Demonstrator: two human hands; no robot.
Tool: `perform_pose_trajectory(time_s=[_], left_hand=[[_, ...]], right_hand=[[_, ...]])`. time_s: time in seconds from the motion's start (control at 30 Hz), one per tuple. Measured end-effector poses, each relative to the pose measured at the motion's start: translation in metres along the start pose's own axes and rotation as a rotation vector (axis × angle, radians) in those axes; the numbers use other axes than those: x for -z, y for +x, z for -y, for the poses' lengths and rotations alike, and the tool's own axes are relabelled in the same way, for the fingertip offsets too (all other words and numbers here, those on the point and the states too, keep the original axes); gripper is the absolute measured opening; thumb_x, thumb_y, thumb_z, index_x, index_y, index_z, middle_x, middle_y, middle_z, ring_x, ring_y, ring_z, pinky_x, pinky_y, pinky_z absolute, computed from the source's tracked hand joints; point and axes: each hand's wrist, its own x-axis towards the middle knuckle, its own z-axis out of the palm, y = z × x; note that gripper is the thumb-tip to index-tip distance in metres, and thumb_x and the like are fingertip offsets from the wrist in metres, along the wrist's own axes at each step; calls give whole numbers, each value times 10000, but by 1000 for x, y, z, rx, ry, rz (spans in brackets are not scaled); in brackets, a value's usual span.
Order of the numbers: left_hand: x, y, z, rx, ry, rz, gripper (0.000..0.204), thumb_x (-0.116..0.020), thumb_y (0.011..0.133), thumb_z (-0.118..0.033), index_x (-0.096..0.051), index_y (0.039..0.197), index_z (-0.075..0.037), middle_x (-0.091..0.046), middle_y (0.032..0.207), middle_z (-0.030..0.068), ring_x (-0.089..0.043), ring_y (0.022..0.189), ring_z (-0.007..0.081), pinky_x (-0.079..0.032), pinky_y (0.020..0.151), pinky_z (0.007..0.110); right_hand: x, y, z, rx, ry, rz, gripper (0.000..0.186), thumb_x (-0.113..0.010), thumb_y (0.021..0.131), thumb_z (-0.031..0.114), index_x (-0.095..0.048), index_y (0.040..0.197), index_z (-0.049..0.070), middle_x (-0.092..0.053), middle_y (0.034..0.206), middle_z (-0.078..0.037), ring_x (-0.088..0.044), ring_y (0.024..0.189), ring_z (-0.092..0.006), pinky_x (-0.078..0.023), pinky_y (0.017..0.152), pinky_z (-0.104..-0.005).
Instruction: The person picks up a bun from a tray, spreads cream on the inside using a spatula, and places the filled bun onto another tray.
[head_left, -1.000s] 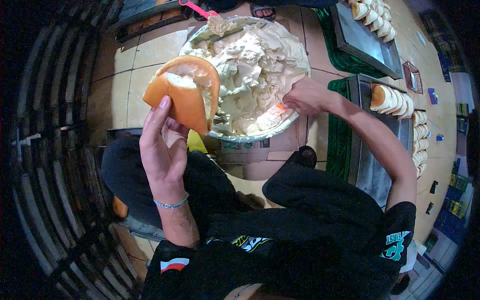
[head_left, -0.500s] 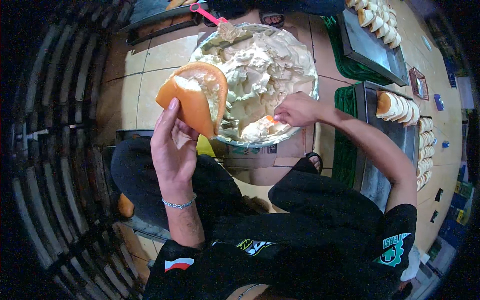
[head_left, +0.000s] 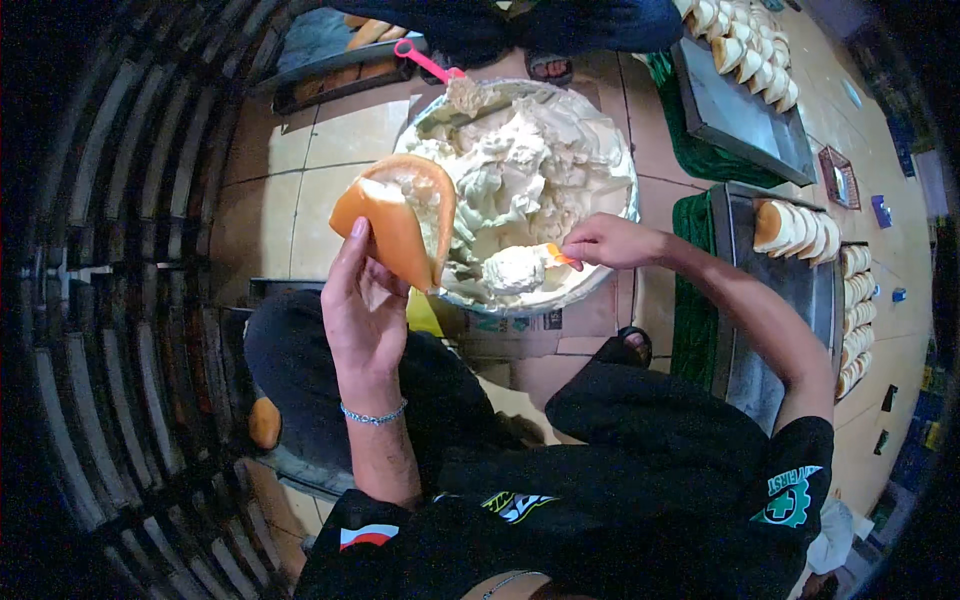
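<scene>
Keep the loaded orange spatula (head_left: pixel 557 256) level so the cream (head_left: pixel 520 150) doesn't slide off; light grip on the split bun (head_left: pixel 388 235), or the slit pinches. Bun's in the left hand (head_left: pixel 365 310), thumb on crust, fingers mostly hidden, at the tub's (head_left: pixel 568 298) left side. Right hand (head_left: pixel 612 243) curled round the spatula handle, tub's right side.

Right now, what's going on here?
A seated person's left hand holds a split bun up at the left side of a wide tub of pale cream. The right hand grips an orange-handled tool, its end covered in cream, over the tub's near side. A pink-handled tool rests at the far rim. To the right, a row of cream-topped bread pieces sits on a metal tray.
</scene>
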Motion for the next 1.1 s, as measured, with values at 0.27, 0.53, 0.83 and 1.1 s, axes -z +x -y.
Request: perform_pose_trajectory(time_s=[0.27, 0.53, 0.83, 1.1], left_hand=[[19, -24, 23, 193, 6, 6, 328, -587, 961, -323, -629, 1143, -53, -676, 1060, 55, -666, 898, 158, -565, 753, 277], [10, -23, 42, 381, -173, 251, 376, -480, 1012, -293, -539, 1271, -27, -644, 1172, 122, -658, 1025, 223, -578, 846, 376], [-3, -30, 51, 407, -196, 319, 429, -544, 988, -258, -478, 1334, -11, -597, 1261, 120, -588, 1163, 220, -472, 1017, 386], [0, -29, 53, 362, -258, 345, 439, -466, 1005, -277, -474, 1350, -6, -588, 1299, 131, -568, 1195, 258, -423, 1068, 408]], right_hand=[[-11, -79, 31, -78, 278, -465, 284, -528, 998, 246, -664, 1048, 1, -553, 742, -37, -520, 720, -120, -411, 650, -289], [-27, -55, 76, 378, 134, -925, 306, -525, 1002, 171, -607, 1204, -43, -609, 984, -97, -558, 908, -196, -436, 812, -311], [-33, -47, 74, 459, -20, -831, 340, -557, 973, 167, -595, 1239, -42, -605, 921, -150, -587, 819, -270, -462, 743, -342], [-27, -58, 75, 469, -130, -770, 367, -631, 875, 27, -626, 1241, 44, -609, 898, -132, -589, 799, -265, -472, 719, -359]])
